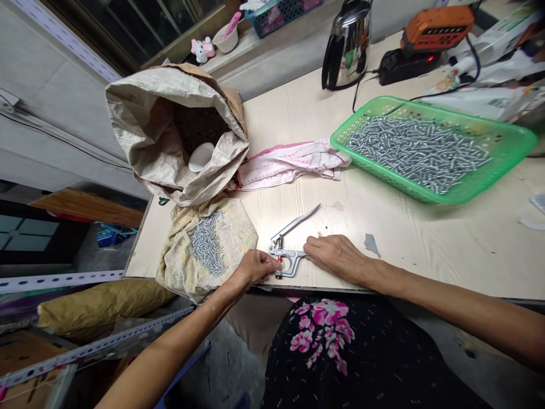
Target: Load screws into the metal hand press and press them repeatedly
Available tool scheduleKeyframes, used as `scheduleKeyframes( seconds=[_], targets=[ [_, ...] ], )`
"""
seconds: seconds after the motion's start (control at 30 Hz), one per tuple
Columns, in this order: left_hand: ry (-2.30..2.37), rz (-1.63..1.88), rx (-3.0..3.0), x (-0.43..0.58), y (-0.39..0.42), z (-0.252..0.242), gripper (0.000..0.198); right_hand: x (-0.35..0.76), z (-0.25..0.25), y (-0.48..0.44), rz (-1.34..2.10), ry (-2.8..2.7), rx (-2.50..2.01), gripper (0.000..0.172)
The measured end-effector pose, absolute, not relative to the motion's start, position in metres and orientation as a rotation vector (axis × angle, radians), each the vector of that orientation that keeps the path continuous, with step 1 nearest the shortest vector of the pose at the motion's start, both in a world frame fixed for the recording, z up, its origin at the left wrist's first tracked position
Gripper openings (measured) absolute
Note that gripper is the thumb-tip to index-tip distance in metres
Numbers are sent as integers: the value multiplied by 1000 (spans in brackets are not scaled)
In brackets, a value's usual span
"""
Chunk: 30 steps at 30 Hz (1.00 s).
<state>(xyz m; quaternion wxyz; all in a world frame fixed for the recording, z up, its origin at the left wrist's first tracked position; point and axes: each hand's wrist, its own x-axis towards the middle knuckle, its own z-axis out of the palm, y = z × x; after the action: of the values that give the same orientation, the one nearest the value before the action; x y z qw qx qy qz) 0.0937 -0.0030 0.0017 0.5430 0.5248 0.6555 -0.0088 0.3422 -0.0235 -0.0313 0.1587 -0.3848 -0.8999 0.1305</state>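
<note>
A metal press plier (288,245) lies on the pale table (383,238) near its front edge, its long handle pointing up to the right. My left hand (254,266) pinches at the tool's jaw with closed fingers; what sits between them is too small to name. My right hand (334,255) rests on the table just right of the jaw, fingers curled, its fingertips touching the tool's lower arm. A cloth (204,244) with a pile of small metal pins lies left of my left hand.
A green basket (502,165) full of metal pins stands at the right. A big paper sack (170,130) with a white scoop sits at the back left, a pink-white rag (293,162) beside it. A kettle (347,42) and an orange charger (434,28) stand behind.
</note>
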Motion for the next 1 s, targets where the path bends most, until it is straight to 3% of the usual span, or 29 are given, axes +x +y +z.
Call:
scheduleKeyframes(
  seconds=[0.07, 0.2, 0.27, 0.73, 0.9, 1.0],
  targets=[
    [1556, -25, 1223, 94, -4, 2, 49, 346, -26, -20, 374, -2562, -1107, 22],
    [1553, -4, 1220, 95, -6, 4, 48, 355, -21, -5, 293, -2530, -1163, 80],
    [1560, 8, 1216, 96, -6, 6, 48, 358, -21, 3, 285, -2584, -1175, 95],
    [1550, -18, 1241, 95, -12, 8, 46, 356, -4, 4, 373, -2652, -1188, 71],
    [1693, 138, 1915, 106, -26, 21, 30, 355, -10, 0, 397, -2621, -1170, 66],
    [1465, 269, 2296, 124, -26, 23, 26, 353, -15, -4, 410, -2589, -1152, 65]
  ],
)
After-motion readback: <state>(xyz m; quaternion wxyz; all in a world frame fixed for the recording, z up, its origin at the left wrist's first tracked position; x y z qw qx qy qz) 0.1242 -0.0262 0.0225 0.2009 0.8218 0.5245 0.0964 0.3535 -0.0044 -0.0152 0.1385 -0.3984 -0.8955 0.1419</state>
